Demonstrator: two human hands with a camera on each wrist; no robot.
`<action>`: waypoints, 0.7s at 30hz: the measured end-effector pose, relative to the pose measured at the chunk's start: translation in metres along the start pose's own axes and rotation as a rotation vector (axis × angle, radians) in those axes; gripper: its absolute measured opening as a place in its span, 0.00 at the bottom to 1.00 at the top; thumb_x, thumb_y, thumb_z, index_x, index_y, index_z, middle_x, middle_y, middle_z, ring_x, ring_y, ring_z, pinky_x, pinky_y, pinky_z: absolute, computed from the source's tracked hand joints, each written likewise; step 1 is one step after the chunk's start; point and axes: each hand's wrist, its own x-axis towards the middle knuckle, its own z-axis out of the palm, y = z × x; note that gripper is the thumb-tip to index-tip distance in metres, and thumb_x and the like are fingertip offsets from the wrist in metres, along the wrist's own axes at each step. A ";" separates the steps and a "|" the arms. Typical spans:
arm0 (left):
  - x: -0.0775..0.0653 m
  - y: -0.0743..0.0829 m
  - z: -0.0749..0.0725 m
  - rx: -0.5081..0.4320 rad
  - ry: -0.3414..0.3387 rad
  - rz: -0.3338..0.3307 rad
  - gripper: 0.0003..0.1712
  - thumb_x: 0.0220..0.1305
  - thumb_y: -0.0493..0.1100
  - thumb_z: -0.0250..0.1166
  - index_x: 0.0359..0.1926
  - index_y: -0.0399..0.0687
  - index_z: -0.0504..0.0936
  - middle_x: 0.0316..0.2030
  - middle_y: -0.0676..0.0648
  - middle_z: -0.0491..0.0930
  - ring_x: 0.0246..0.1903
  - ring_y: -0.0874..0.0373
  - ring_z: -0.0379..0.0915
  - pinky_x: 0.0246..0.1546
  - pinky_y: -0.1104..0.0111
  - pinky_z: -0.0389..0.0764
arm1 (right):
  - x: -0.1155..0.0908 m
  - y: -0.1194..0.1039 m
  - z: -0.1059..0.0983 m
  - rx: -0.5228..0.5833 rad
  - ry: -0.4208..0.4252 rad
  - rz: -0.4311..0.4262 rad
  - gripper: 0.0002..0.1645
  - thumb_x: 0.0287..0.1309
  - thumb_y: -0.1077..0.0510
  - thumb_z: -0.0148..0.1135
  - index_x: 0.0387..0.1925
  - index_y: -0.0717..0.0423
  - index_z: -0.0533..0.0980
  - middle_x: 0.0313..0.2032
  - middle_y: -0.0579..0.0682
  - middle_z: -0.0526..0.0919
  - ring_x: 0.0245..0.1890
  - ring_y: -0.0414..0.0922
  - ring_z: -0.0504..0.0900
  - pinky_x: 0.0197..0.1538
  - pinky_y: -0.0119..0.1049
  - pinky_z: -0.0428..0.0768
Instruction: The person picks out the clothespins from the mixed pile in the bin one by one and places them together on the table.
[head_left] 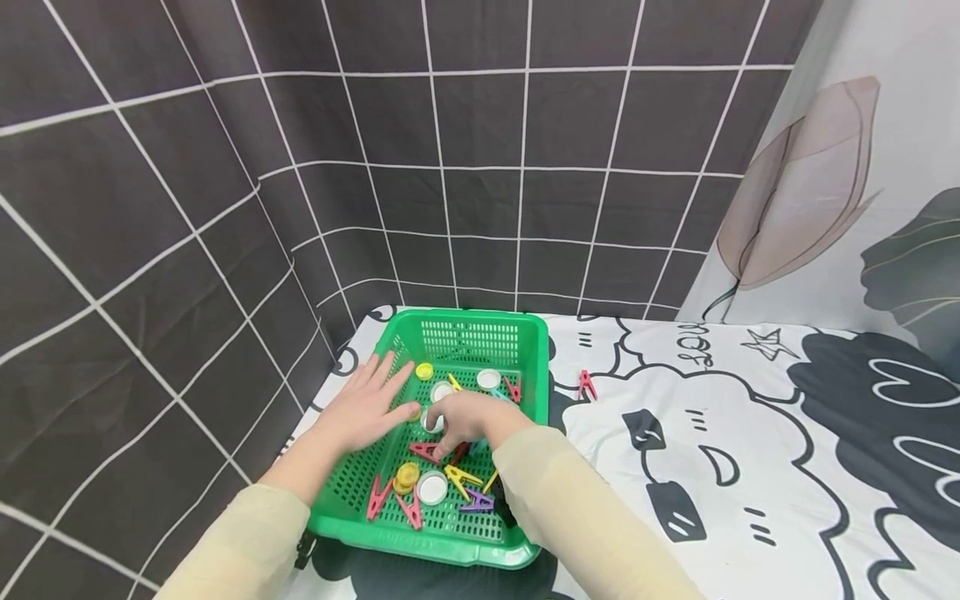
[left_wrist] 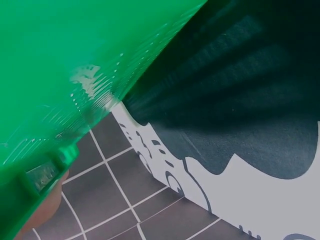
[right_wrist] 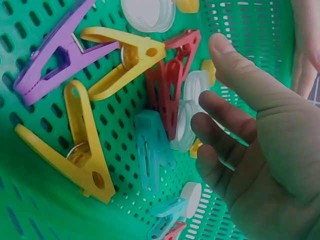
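Note:
A green plastic basket [head_left: 517, 556] holds several clothespins and round caps. My left hand [head_left: 363, 408] lies over its left side, fingers spread and straight; in the left wrist view part of that hand [left_wrist: 50, 207] shows past the basket's rim [left_wrist: 70, 152]. Inside the basket my right hand [head_left: 472, 415] hovers with thumb and fingers apart and bent. Nothing sits between the right fingers [right_wrist: 230, 117] in the right wrist view. Nearest them are red clothespins [right_wrist: 172, 90], clear caps [right_wrist: 184, 127] and a teal clothespin [right_wrist: 150, 150]. Yellow clothespins [right_wrist: 92, 160] and a purple one [right_wrist: 55, 57] lie farther off.
One red clothespin [head_left: 587, 385] lies outside the basket, on the white cloth [head_left: 622, 467] with black cartoon print. A dark grid-patterned curtain [head_left: 480, 200] hangs behind and along the left. Near the basket's front are a white cap [head_left: 432, 488] and yellow caps [head_left: 407, 477].

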 end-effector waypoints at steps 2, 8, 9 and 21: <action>0.000 0.000 0.000 -0.002 0.000 0.000 0.44 0.67 0.69 0.41 0.73 0.47 0.51 0.71 0.34 0.45 0.69 0.36 0.34 0.67 0.46 0.41 | 0.000 -0.001 0.000 -0.009 -0.003 0.005 0.29 0.47 0.47 0.72 0.53 0.44 0.77 0.39 0.40 0.80 0.37 0.37 0.77 0.44 0.36 0.77; -0.001 0.002 -0.001 -0.005 0.002 -0.003 0.43 0.67 0.68 0.42 0.72 0.46 0.52 0.70 0.34 0.45 0.69 0.36 0.35 0.67 0.45 0.41 | 0.000 -0.002 0.001 -0.047 -0.014 0.008 0.28 0.47 0.47 0.71 0.52 0.43 0.77 0.43 0.41 0.80 0.42 0.40 0.78 0.46 0.37 0.77; -0.001 0.002 -0.001 -0.005 0.002 -0.003 0.43 0.67 0.68 0.42 0.72 0.45 0.52 0.70 0.34 0.45 0.69 0.36 0.35 0.66 0.45 0.42 | 0.001 -0.002 0.001 -0.053 -0.018 0.009 0.28 0.47 0.47 0.71 0.52 0.42 0.77 0.44 0.41 0.79 0.43 0.40 0.78 0.46 0.37 0.77; 0.000 0.001 0.000 -0.015 0.000 -0.007 0.43 0.67 0.68 0.41 0.73 0.46 0.51 0.71 0.34 0.44 0.69 0.37 0.34 0.67 0.46 0.42 | 0.007 -0.006 0.006 -0.125 -0.045 0.022 0.23 0.48 0.49 0.71 0.49 0.41 0.78 0.48 0.41 0.78 0.51 0.42 0.75 0.52 0.39 0.75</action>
